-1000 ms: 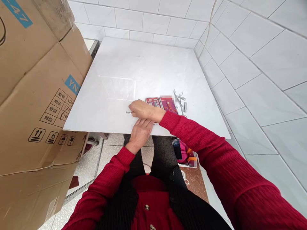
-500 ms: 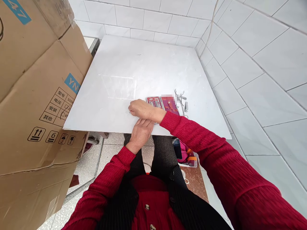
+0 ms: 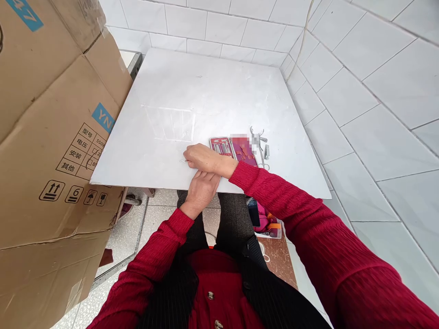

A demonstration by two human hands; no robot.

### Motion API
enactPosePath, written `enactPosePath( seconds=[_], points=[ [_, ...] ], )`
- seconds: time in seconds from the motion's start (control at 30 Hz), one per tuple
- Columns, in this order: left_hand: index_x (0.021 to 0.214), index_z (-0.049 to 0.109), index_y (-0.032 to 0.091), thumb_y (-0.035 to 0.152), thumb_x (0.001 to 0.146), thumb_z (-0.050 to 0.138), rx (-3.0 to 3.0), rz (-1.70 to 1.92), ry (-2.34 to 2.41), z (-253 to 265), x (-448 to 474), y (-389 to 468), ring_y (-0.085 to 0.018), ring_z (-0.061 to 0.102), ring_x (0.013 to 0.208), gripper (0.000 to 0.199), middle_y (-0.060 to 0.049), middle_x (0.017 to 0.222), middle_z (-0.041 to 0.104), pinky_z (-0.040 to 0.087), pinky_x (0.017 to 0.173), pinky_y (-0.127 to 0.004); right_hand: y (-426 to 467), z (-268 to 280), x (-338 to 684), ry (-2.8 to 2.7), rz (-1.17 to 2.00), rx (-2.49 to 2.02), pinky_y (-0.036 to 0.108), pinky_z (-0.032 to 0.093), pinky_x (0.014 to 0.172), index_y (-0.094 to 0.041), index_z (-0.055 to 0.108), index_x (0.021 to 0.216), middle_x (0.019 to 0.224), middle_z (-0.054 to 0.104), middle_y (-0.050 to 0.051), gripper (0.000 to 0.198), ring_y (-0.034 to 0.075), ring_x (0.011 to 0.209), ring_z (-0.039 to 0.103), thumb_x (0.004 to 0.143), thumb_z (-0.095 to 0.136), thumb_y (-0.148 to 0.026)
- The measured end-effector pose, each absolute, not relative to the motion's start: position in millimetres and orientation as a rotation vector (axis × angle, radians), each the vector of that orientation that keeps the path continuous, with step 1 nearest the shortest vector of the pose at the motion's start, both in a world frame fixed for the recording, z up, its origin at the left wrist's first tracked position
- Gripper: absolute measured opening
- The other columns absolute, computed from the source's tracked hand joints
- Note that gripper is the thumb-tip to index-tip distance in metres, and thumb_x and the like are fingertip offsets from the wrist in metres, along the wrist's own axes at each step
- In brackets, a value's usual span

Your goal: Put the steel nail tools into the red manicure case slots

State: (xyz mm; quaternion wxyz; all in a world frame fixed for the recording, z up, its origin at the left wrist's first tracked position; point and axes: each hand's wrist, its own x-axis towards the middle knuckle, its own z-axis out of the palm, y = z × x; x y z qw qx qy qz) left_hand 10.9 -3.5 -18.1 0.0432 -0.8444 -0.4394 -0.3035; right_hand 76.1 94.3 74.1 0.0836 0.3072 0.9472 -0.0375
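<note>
My right hand [image 3: 201, 156] is curled closed, back up, over the near part of the white table. A small silver metal tool [image 3: 183, 160] pokes out at its left side; most of it is hidden by the hand, so its kind does not show. Beneath my right wrist, my left hand [image 3: 203, 188] lies at the table's front edge with fingers stretched out, their tips partly covered. Just beyond my right wrist is an open manicure case [image 3: 243, 157] with a red-purple lining and several slim tools. Scissor-handled metal tools [image 3: 257, 137] and a nail clipper [image 3: 266, 151] lie to its right.
A large cardboard box [image 3: 68, 183] stands along the left side of the white table [image 3: 219, 91]. Tiled walls [image 3: 360, 114] border the back and right. Below the table's right front is a bin of pink and orange items [image 3: 269, 224].
Both hands stay in nearly the same place and pose. The view has shifted very slightly; nothing else has visibly moved.
</note>
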Motion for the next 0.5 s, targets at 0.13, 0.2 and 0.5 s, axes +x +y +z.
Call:
enactPosePath(
  seconds=[0.13, 0.2, 0.5],
  points=[
    [0.097, 0.070, 0.016, 0.017, 0.104, 0.049, -2.575, -0.943, -1.319, -18.1, 11.0, -3.6, -0.024, 0.067, 0.088, 0.022, -0.008, 0.086, 0.071, 0.054, 0.083, -0.039, 94.0, 75.7, 75.8, 2.834, -0.114, 0.903, 0.034, 0.037, 0.074, -0.005, 0.073, 0.100, 0.103, 0.073, 0.019, 0.022, 0.021, 0.085, 0.061, 0.099, 0.052, -0.013],
    [0.100, 0.070, 0.016, 0.017, 0.104, 0.049, -2.584, -0.947, -1.316, -18.0, 11.0, -3.5, -0.024, 0.067, 0.090, 0.022, -0.008, 0.088, 0.071, 0.054, 0.084, -0.040, 93.6, 77.6, 75.5, 2.823, -0.113, 0.908, 0.034, 0.036, 0.074, -0.005, 0.073, 0.099, 0.102, 0.074, 0.019, 0.025, 0.021, 0.084, 0.061, 0.100, 0.050, -0.013],
    [0.098, 0.070, 0.015, 0.015, 0.102, 0.053, -2.587, -0.964, -1.309, -19.0, 10.8, -3.5, -0.024, 0.067, 0.089, 0.018, -0.009, 0.090, 0.071, 0.053, 0.085, -0.039, 91.0, 81.3, 74.1, 2.810, -0.101, 0.896, 0.034, 0.034, 0.071, -0.006, 0.074, 0.095, 0.099, 0.074, 0.017, 0.026, 0.020, 0.080, 0.058, 0.099, 0.048, -0.009]
  ],
)
